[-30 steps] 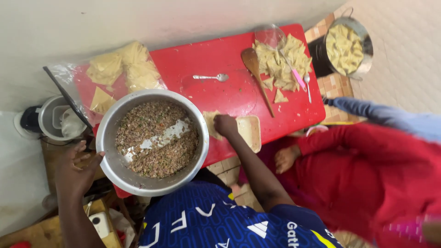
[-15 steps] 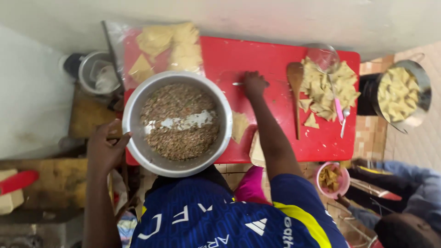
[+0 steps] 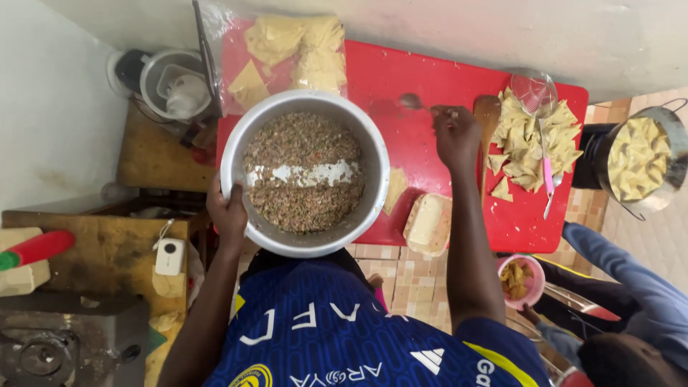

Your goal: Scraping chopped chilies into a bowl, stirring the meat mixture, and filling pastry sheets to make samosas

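The left hand (image 3: 228,209) grips the near-left rim of a large metal bowl (image 3: 373,154), fingers curled over the edge; the bowl holds a brown-green minced filling with a pale streak across its middle, and it sits on the near-left part of the red desk (image 3: 437,79); the right hand (image 3: 456,132) lies beyond and to the right of the bowl, closed around the handle of a metal spoon (image 3: 412,102) whose head points back toward the bowl; just right of the bowl rest a triangular pastry sheet (image 3: 395,189) and a pale block in a shallow tray (image 3: 428,222); beyond the bowl, a clear bag of folded pastry (image 3: 287,50); farther right of the bowl, past the right hand, a wooden spatula (image 3: 489,115), a heap of folded triangles (image 3: 530,140) under a wire skimmer (image 3: 536,97), and off the desk's edge a metal pot (image 3: 670,179) full of more triangles; another person's blue sleeve (image 3: 631,272) reaches in at the near right, beside a small pink bowl (image 3: 517,279).
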